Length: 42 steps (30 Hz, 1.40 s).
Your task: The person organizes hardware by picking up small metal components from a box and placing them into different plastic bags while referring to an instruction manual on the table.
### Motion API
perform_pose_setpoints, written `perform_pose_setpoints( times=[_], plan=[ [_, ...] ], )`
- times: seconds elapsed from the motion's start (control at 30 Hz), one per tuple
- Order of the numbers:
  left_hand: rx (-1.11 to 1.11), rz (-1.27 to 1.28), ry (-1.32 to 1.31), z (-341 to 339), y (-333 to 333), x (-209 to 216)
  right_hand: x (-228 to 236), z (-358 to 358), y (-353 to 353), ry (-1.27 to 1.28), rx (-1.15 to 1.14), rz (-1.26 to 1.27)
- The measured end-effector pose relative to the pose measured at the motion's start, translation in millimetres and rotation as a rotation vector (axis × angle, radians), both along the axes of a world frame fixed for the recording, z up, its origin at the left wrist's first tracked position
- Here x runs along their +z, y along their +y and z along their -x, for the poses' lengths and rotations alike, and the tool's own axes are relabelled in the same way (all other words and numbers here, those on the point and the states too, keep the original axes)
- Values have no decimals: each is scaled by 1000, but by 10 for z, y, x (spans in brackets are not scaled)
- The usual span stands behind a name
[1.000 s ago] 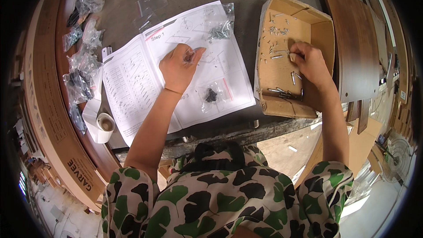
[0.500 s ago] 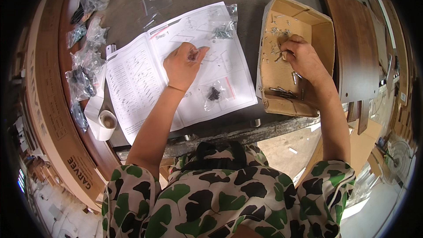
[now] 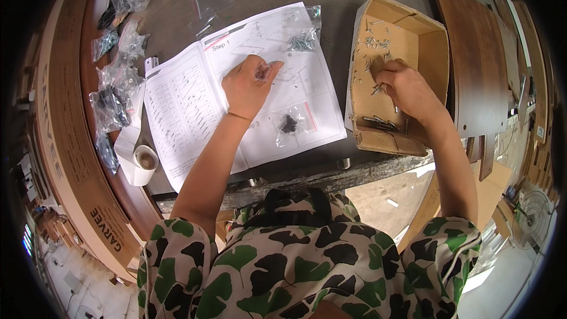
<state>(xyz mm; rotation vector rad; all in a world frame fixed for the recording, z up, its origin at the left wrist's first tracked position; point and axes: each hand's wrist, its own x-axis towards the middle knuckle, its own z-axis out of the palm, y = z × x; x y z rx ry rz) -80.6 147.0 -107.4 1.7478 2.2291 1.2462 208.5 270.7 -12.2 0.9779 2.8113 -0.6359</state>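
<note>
My left hand (image 3: pixel 247 87) is closed over an open instruction booklet (image 3: pixel 242 152), its fingers curled round a small clear plastic bag (image 3: pixel 262 71). The bag's contents are mostly hidden. Inside a shallow cardboard box (image 3: pixel 430 47), my right hand (image 3: pixel 409 90) has its fingertips pinched together among loose screws (image 3: pixel 378 42). What lies between those fingertips is too small to make out. Longer metal fasteners (image 3: pixel 381 123) rest along the box's near side. On the booklet's right page are a bag of dark small parts (image 3: pixel 288 124) and a bag of greenish screws (image 3: pixel 300 42).
Several clear hardware bags (image 3: pixel 118 74) line the table's left side, with a white paper roll (image 3: pixel 145 159) near them. An empty-looking plastic bag (image 3: pixel 212 5) lies beyond the booklet. Brown boards (image 3: pixel 472 59) stand right of the box; a long carton (image 3: pixel 77 159) runs along the left.
My right hand has shifted slightly toward me inside the box, fingertips still among the screws. My left hand keeps its grip on the small bag above the booklet.
</note>
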Motion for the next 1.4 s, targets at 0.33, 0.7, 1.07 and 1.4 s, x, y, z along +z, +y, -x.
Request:
perform_pose_setpoints(
  times=[0.33, 0.7, 1.07, 1.4],
  plan=[
    [-7, 1, 28, -5, 4, -9, 116, -322, -256, -112, -110, 317],
    [32, 70, -18, -19, 14, 2, -261, 228, -113, 234, -248, 291],
    [23, 115, 0, -5, -22, 15, 27, -380, 158, 67, -473, 274],
    [13, 101, -2, -17, 4, 45, -305, -73, 319, 316, -454, 422]
  ],
)
